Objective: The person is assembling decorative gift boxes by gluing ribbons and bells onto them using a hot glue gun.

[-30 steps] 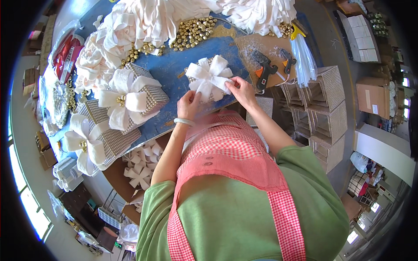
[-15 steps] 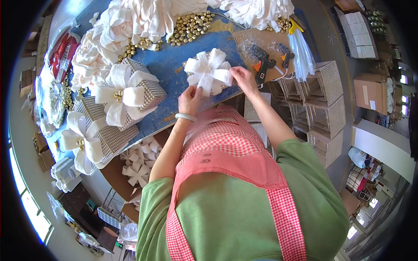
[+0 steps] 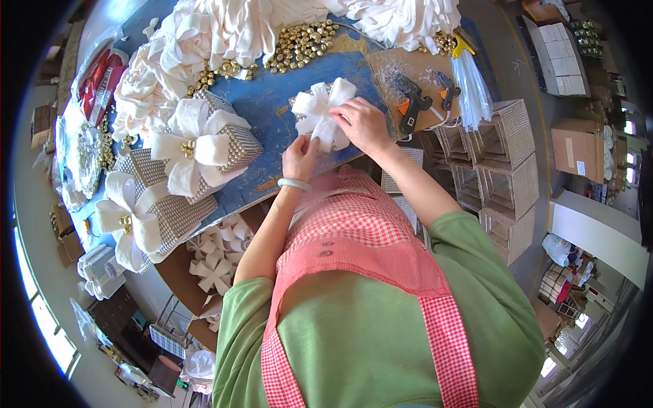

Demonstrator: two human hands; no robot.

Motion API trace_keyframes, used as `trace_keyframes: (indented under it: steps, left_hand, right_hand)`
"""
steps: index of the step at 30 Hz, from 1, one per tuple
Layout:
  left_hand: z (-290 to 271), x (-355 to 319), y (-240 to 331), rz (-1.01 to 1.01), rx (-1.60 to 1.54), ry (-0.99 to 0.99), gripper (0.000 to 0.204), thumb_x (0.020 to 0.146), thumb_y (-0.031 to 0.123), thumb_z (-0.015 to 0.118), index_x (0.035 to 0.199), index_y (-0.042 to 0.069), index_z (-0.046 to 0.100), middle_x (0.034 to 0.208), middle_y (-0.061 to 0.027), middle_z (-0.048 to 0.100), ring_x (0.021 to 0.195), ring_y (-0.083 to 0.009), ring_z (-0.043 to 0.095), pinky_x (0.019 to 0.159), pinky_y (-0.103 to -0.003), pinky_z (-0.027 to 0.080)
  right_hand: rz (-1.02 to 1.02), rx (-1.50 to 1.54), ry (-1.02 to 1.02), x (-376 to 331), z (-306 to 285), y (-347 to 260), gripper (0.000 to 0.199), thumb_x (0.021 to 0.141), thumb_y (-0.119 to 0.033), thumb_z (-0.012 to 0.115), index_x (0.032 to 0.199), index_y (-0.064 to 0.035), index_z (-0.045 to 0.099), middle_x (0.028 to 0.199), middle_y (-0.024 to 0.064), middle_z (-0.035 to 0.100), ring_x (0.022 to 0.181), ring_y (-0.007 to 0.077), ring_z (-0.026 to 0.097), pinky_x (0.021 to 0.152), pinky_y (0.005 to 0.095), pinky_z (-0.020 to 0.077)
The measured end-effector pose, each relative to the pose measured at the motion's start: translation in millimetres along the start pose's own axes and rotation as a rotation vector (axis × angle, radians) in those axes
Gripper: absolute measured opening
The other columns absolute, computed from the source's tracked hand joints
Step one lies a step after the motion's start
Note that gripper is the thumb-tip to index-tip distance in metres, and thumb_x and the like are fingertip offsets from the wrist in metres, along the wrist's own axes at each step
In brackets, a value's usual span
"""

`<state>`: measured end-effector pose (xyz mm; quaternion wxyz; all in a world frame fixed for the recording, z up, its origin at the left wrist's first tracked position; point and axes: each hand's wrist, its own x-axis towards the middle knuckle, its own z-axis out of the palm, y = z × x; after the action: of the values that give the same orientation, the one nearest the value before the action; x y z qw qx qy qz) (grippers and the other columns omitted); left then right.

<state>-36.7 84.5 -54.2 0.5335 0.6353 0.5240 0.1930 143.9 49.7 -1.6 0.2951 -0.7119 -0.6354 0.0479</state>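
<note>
A white fabric bow (image 3: 318, 109) with wide petal loops lies on a small silver-beaded box in front of me, at the near edge of the blue table (image 3: 272, 109). My left hand (image 3: 300, 160), a pale bangle on its wrist, pinches the bow's near left petal between thumb and fingers. My right hand (image 3: 364, 126) reaches over from the right, its bent fingers closed on the bow near its middle. That hand hides the bow's right side, and most of the box is covered. To the left stand two larger beaded boxes, each topped by a white bow (image 3: 189, 146) with gold bells.
Gold bells (image 3: 299, 46) and heaped white fabric strips (image 3: 238, 27) spread along the far side. Glue guns (image 3: 411, 102) rest on cardboard (image 3: 388, 64) at the right, beside clear bags (image 3: 474, 98). Woven box frames (image 3: 507, 160) are stacked right; a carton of white bows (image 3: 212, 272) sits below left.
My right hand has moved left from the bow's right edge to over its middle. My left hand stays at the near left petal.
</note>
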Motion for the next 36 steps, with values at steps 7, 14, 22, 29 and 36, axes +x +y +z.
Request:
trace_keyframes:
  steps: [7, 14, 22, 29, 36]
  left_hand:
    - [-0.1, 3.6, -1.6, -0.018, 0.033, 0.013, 0.029, 0.088, 0.029, 0.062, 0.086, 0.001, 0.065, 0.064, -0.0036, 0.062, 0.057, -0.0085, 0.056, 0.055, -0.026, 0.045]
    - [-10.3, -2.8, 12.9, 0.239, 0.226, 0.228, 0.019, 0.083, 0.019, 0.063, 0.095, 0.005, 0.061, 0.081, -0.0113, 0.064, 0.071, -0.0266, 0.063, 0.065, -0.037, 0.05]
    - [4.6, 18.3, 51.8, 0.745, 0.659, 0.089, 0.009, 0.073, 0.02, 0.064, 0.081, 0.015, 0.062, 0.092, 0.0021, 0.061, 0.092, -0.0209, 0.052, 0.078, -0.036, 0.043]
    - [-6.1, 26.8, 59.7, 0.72, 0.849, -0.081, 0.027, 0.082, 0.034, 0.061, 0.097, 0.011, 0.063, 0.101, -0.0024, 0.061, 0.101, -0.0228, 0.051, 0.083, -0.04, 0.041]
    - [-14.1, 30.5, 62.0, 0.784, 0.807, -0.143, 0.037, 0.085, 0.035, 0.059, 0.111, 0.009, 0.061, 0.106, -0.0046, 0.062, 0.102, -0.0244, 0.052, 0.081, -0.04, 0.039]
  right_hand:
    - [-0.069, -0.142, -0.056, 5.4, 28.3, 7.5, 0.007, 0.075, -0.019, 0.069, 0.078, -0.0126, 0.071, 0.078, 0.0002, 0.066, 0.081, 0.019, 0.061, 0.073, 0.0332, 0.0484]
    - [-0.099, -0.167, -0.087, 3.1, 33.9, 7.3, 0.005, 0.073, -0.016, 0.069, 0.078, -0.0134, 0.07, 0.08, 0.0, 0.066, 0.084, 0.0193, 0.06, 0.072, 0.0354, 0.0447]
    - [-0.034, -0.159, -0.131, 6.2, 11.0, 3.3, 0.013, 0.08, -0.021, 0.064, 0.089, -0.0144, 0.071, 0.087, 0.0018, 0.068, 0.085, 0.0232, 0.06, 0.072, 0.0377, 0.0435]
    - [0.194, -0.037, 0.077, 8.3, -32.8, -4.7, 0.011, 0.083, -0.018, 0.066, 0.089, -0.011, 0.071, 0.078, 0.0071, 0.067, 0.073, 0.0242, 0.06, 0.068, 0.0368, 0.0465]
    - [0.648, 0.239, 0.295, -59.0, -43.7, 29.0, 0.015, 0.086, -0.019, 0.065, 0.096, -0.0092, 0.071, 0.079, 0.0067, 0.069, 0.069, 0.0154, 0.065, 0.063, 0.0282, 0.0485]
